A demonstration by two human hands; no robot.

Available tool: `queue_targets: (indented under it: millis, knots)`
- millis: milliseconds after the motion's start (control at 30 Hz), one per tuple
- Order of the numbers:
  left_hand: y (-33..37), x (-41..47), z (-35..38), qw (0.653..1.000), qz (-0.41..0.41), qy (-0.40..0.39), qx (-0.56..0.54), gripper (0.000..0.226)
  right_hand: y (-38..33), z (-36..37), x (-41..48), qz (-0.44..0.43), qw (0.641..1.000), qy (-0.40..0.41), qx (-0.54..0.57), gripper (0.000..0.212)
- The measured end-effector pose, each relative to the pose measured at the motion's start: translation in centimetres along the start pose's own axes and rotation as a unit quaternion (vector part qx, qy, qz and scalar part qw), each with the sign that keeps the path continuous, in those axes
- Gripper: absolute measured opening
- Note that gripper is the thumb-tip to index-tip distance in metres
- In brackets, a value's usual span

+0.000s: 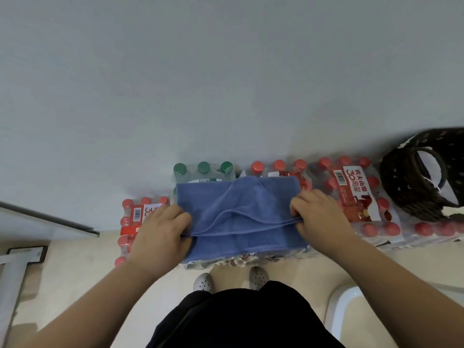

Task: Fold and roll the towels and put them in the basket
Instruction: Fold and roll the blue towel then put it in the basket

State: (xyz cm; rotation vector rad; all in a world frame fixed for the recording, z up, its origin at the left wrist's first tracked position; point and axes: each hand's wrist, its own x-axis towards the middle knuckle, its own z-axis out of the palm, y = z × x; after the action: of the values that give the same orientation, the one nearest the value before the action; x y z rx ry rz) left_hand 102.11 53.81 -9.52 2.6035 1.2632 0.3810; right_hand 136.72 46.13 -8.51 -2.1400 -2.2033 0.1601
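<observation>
A blue towel (238, 197) lies spread on top of shrink-wrapped packs of water bottles in the middle of the view. Its upper layer is lifted and folds over toward the near edge, with a slack crease across the centre. My left hand (160, 232) pinches the folded edge at the towel's left side. My right hand (316, 214) pinches the same edge at the right side. A dark woven basket (411, 194) with a handle stands on the packs at the far right, away from both hands.
Packs of red-capped bottles (351, 189) and one green-capped pack (203, 169) line the base of a pale wall. A white stool (344, 310) stands on the floor at lower right. A metal frame (15, 267) is at the left. My shoes (203, 282) are just below the packs.
</observation>
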Motion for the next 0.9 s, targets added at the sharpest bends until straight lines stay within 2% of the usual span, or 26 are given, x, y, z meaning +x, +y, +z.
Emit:
queue_targets:
  millis: [100,267,400,500,667,733,833,900]
  knots:
    - [0.6,-0.7,0.6,0.999,-0.016,-0.037,0.025,0.020,-1.4,1.2,-1.3,0.015,1.000,0.012,-0.021,0.025]
    - [1.8,0.1,0.9,0.995,0.038,-0.066,0.065,0.024,-2.4,1.7,-1.1,-0.028,0.997,0.042,-0.053,0.018]
    - [1.8,0.5,1.1,0.990,0.048,-0.080,0.103,0.024,-2.0,2.3,-0.7,-0.034,0.997,0.052,-0.052,0.015]
    - [1.9,0.9,0.7,0.994,0.033,-0.050,0.091,0.027,-2.0,1.3,-0.1,-0.019,0.996,0.087,-0.006,0.010]
    - [3.4,-0.1,-0.8,0.996,-0.012,0.045,0.080,0.010,-1.7,-0.6,-1.2,-0.045,0.988,0.140,0.050,0.012]
    - [4.0,-1.5,-0.3,0.995,-0.019,0.037,0.088,0.011,-1.6,-0.1,-2.4,-0.066,0.990,0.116,0.040,0.014]
    - [4.8,-3.2,0.9,0.993,-0.049,-0.037,0.105,0.022,-1.4,1.5,-3.6,-0.088,0.995,0.039,0.020,0.015]
    - [5.4,-3.7,1.2,0.988,-0.080,-0.070,0.108,0.021,-1.3,1.8,-3.8,-0.070,0.997,0.003,0.030,0.025]
